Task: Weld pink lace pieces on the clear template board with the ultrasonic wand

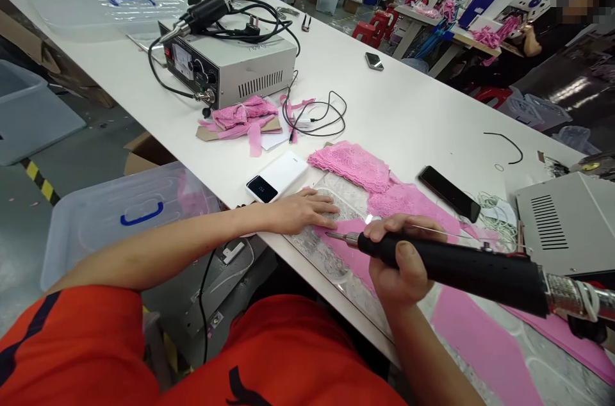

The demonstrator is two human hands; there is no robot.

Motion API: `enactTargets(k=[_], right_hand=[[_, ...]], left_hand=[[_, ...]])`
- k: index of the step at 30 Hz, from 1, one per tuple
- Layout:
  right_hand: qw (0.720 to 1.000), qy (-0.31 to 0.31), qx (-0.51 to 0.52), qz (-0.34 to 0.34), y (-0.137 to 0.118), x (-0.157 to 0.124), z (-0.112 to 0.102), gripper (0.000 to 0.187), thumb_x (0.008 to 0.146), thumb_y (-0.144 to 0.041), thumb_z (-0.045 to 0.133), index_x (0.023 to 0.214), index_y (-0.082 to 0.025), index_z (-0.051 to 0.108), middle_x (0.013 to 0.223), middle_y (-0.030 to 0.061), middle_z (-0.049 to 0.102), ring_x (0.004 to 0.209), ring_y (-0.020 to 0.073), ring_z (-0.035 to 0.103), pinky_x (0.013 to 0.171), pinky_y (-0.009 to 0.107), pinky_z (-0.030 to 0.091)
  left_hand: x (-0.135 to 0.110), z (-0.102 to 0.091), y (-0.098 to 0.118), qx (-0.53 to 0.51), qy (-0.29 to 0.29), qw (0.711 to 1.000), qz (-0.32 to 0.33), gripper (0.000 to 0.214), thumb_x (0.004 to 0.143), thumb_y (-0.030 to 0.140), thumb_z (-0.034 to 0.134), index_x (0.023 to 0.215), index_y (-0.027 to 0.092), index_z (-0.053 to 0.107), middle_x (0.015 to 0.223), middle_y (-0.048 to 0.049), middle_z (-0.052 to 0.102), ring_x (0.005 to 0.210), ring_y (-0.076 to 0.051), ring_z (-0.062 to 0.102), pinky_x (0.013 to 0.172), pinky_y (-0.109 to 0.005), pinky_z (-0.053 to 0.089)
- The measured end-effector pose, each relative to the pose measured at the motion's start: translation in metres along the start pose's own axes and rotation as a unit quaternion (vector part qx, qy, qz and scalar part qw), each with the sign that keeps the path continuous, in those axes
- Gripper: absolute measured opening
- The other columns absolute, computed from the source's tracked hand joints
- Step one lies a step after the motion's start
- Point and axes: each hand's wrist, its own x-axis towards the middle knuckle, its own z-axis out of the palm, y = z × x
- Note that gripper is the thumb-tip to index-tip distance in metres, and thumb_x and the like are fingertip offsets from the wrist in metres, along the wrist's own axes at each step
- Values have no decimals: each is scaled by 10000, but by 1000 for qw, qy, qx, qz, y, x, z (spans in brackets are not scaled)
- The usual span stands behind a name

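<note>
My right hand (401,262) is wrapped around a thick black handpiece (461,268) with a narrow metal tip. The tip points left, at or just above a pink fabric piece (348,252); contact cannot be made out. My left hand (302,211) lies flat with its fingers stretched out, fingertips at the upper left edge of that pink piece. Beneath is a grey patterned board (317,259) with curved outlines. Pink lace fabric (353,166) lies bunched beyond my hands. Another flat pink piece (485,345) rests on the board, right of my right forearm.
A white power bank (278,177) lies beside my left hand. A black phone (449,193) and a grey box (569,220) are to the right. A generator box (235,63) with a second handpiece (206,12) stands far left, near a looped cable (331,121). Someone sits at a sewing machine (504,2).
</note>
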Motion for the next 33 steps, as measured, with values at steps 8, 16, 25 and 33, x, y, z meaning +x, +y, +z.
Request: enactTargets(k=[8, 16, 25, 33], right_hand=[[999, -21, 7, -32, 9, 0, 9, 198, 736, -217, 588, 929, -231, 547, 768, -46, 551, 553, 108, 558, 539, 312, 495], [999, -26, -9, -33, 15, -1, 12, 183, 742, -234, 586, 914, -244, 526, 778, -53, 545, 560, 98, 552, 568, 318, 504], [998, -45, 11, -34, 17, -2, 11, 195, 762, -190, 574, 949, -235, 546, 802, -44, 555, 593, 98, 562, 600, 320, 506], [998, -54, 4, -34, 18, -2, 10, 167, 775, -186, 577, 930, -230, 534, 817, -39, 542, 610, 103, 567, 611, 330, 511]], left_hand=[[0, 4, -2, -4, 22, 1000, 3, 564, 797, -18, 502, 1226, 323, 638, 1449, -39, 488, 1394, -280, 356, 1109, -482, 309], [-1, 9, -4, -29, 48, 998, 5, 624, 763, -32, 535, 1244, 356, 624, 1476, -19, 454, 1413, -291, 325, 1135, -516, 279], [-1, 11, -4, -2, 44, 999, 11, 587, 806, -4, 524, 1271, 345, 606, 1500, -40, 418, 1415, -313, 306, 1098, -521, 300], [0, 9, -2, 5, 34, 999, 0, 539, 833, 30, 516, 1260, 345, 613, 1510, -30, 403, 1418, -296, 302, 1096, -488, 298]])
